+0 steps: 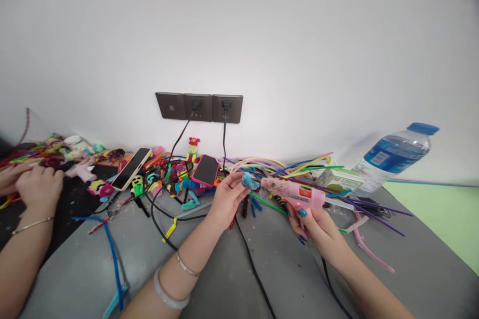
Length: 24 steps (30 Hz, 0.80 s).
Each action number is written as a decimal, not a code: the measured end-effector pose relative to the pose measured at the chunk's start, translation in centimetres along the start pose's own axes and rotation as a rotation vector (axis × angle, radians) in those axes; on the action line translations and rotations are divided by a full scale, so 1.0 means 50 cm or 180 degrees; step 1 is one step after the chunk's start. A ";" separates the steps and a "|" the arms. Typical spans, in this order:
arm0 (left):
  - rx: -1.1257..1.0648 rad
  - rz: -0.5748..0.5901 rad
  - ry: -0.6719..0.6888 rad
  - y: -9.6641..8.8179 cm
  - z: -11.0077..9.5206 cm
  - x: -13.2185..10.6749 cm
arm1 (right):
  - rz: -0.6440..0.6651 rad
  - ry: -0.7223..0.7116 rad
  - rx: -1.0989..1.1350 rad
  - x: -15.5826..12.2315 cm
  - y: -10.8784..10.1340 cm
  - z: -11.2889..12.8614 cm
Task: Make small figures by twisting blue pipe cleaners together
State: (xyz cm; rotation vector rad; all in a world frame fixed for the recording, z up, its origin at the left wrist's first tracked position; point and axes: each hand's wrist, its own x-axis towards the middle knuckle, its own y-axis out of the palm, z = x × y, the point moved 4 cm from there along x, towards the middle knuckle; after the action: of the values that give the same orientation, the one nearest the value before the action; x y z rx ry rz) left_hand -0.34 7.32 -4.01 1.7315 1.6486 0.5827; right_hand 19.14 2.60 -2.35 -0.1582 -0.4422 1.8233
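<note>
Between the fingertips of my left hand (227, 200) is a small light-blue fuzzy piece (250, 181), which looks like coiled pipe cleaner. My right hand (312, 227) is wrapped round the handle of a pink hot glue gun (295, 194), with a glue stick (339, 203) poking out of its back end. The gun's nozzle points left and lies close to the blue piece; I cannot tell whether they touch. Behind both hands, loose pipe cleaners (262, 164) in many colours are heaped along the wall.
A co-worker's hands (37, 184) are at the far left, near a pink glue gun (83, 170). Two phones, one black-screened (131, 169) and one pink-cased (205, 170), lie among small pipe-cleaner figures (193, 149). Black cords (249, 254) cross the grey table (277, 279). A water bottle (392, 157) stands right.
</note>
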 end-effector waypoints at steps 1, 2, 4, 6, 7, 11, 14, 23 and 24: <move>-0.0006 -0.0008 0.0006 -0.001 0.000 0.000 | 0.0002 0.0015 -0.0013 0.000 0.000 0.000; -0.0013 -0.0016 0.0015 -0.002 0.000 0.001 | 0.0005 0.0024 -0.0031 0.000 0.000 0.001; -0.0016 -0.0032 0.0031 -0.004 0.000 0.002 | 0.0008 0.0022 -0.0062 0.001 -0.001 0.004; -0.0008 -0.0043 0.0057 -0.004 -0.002 0.002 | 0.0013 0.0006 -0.0076 0.001 0.000 0.008; -0.0007 -0.0054 0.0074 -0.004 -0.003 0.003 | 0.0009 0.0005 -0.0083 0.002 0.000 0.009; -0.0029 -0.0093 0.0102 -0.004 -0.006 0.003 | -0.0004 0.0042 -0.0113 0.000 -0.001 0.007; -0.0035 -0.0098 0.0109 -0.005 -0.006 0.002 | 0.0003 0.0055 -0.0163 -0.001 -0.001 0.001; -0.0061 -0.0162 0.0245 -0.004 -0.015 0.003 | 0.0040 -0.0046 -0.0129 -0.001 -0.002 0.005; -0.0063 -0.0164 0.0253 -0.003 -0.017 0.002 | 0.0064 -0.0027 -0.0107 -0.001 -0.001 0.003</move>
State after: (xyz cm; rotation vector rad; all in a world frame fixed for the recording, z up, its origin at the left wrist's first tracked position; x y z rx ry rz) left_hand -1.02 7.57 -3.56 1.6662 1.7313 0.6489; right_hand 19.14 2.52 -2.19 -0.1789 -0.4789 1.8375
